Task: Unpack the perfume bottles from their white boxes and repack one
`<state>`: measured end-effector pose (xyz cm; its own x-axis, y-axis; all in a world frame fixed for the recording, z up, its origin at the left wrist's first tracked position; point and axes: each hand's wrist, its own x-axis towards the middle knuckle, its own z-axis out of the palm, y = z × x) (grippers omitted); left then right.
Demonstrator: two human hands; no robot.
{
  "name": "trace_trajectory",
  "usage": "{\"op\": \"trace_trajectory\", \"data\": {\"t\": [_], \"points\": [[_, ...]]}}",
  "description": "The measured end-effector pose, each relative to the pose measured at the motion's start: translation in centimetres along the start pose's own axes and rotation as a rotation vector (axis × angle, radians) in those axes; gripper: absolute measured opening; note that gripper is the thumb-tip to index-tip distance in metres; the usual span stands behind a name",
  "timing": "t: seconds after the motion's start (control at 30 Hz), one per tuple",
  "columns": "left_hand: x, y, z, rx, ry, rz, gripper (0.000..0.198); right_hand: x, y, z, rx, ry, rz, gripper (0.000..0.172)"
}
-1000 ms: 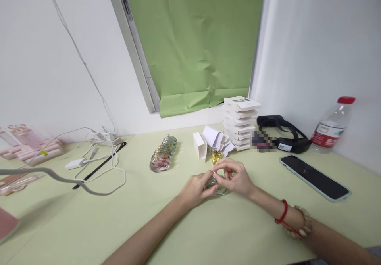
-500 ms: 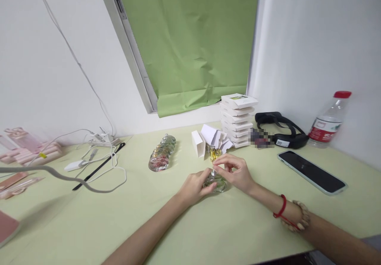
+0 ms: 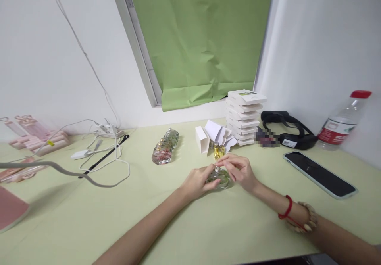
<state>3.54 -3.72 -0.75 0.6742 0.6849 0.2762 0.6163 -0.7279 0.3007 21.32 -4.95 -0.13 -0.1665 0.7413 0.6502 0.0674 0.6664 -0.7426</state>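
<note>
A clear glass perfume bottle (image 3: 222,179) with a silver neck stands on the table in front of me. My left hand (image 3: 198,181) wraps round its left side, the thumb low across the front and the fingers near the neck. At the top of the bottle, the bent fingers of my right hand (image 3: 239,171) close in on the silver neck. Those fingertips partly cover the top, and any small part between them is hidden. Just behind my hands stand several gold caps (image 3: 218,152).
Left of centre, several glass bottles (image 3: 165,148) stand in a row. Behind are an upright white box (image 3: 202,140), folded white paper (image 3: 218,132) and stacked white boxes (image 3: 245,116). A phone (image 3: 320,173), black headset (image 3: 297,136) and plastic bottle (image 3: 339,124) lie right; white cables (image 3: 119,160) left.
The view has shifted slightly, so things sit a little to the right. My right fingers have bent lower over the neck, while my left hand keeps its hold on the perfume bottle.
</note>
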Motion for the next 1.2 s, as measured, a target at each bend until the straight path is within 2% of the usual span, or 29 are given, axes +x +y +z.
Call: {"op": "trace_trajectory", "data": {"t": [0.27,0.77,0.93,1.07,1.2], "points": [[-0.1,-0.2,0.3,-0.007,0.026,0.031,0.034,-0.2,0.3,0.5,-0.009,-0.01,0.032,0.013],[-0.1,-0.6,0.6,-0.031,0.037,0.037,0.034,-0.1,0.4,0.7,0.022,-0.047,0.11,0.012],[0.0,-0.5,0.6,-0.012,0.033,0.029,0.032,0.1,0.5,0.8,0.076,-0.071,0.192,0.012],[0.0,-0.4,0.4,-0.002,0.035,0.031,0.03,0.2,0.8,0.4,0.131,-0.138,0.297,0.017],[0.0,-0.3,0.3,-0.006,0.038,0.026,0.029,0.7,0.8,-0.4,0.187,-0.27,0.344,0.038]]}}
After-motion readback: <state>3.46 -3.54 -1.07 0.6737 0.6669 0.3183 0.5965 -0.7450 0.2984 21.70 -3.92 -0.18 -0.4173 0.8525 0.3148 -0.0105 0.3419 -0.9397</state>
